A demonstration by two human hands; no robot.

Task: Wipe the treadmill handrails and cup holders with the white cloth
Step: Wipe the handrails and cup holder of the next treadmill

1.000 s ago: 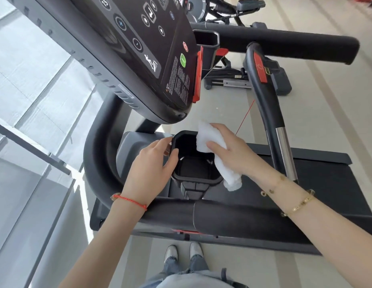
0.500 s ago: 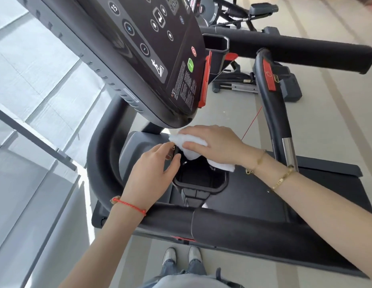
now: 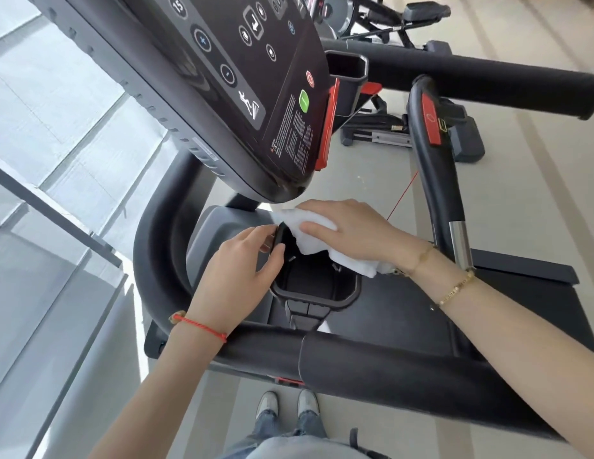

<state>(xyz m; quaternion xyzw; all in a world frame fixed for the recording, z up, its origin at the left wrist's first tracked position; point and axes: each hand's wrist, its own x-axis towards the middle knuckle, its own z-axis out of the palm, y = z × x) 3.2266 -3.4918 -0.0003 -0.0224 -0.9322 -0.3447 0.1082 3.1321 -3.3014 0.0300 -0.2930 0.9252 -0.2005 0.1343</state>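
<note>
At the cup holder rim, the left hand pinches the edge; the right hand presses the white cloth flat. Its loose tail could snag inside.

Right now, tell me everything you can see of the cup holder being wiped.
The cup holder is a black, plastic-looking pocket with a thick rounded rim, open at the top, set below the console and beyond the near handrail. Its inside is dark and looks empty. The left hand grips its left rim. The right hand presses the white cloth over its far rim.
</note>
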